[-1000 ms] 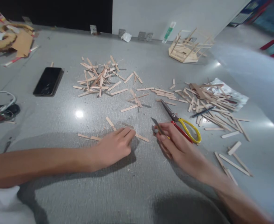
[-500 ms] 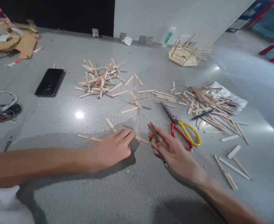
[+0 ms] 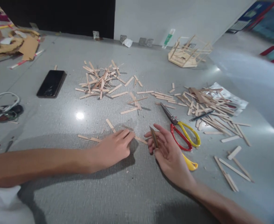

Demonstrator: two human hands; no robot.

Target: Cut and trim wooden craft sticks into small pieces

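My left hand is closed, its bent fingertips pressed down over thin wooden craft sticks. One craft stick pokes out to the right of the fingertips, and another lies to the left, passing under the hand. The exact grip is hidden. To the right, my right hand is turned partly palm up around a slim cutter knife, its pointed tip facing away from me. Beside the right wrist lies a yellow curved object, partly covered. Scissors with red and yellow handles lie just beyond the right hand.
Two piles of craft sticks, one mid-table and one at right, lie beyond my hands. A stick-built frame stands at the back right. A phone and cable lie at left.
My right hand has rolled palm upward and its fingers have shifted on the cutter knife, of which less shows. The yellow object by the wrist has come into view. My left hand stays almost still.
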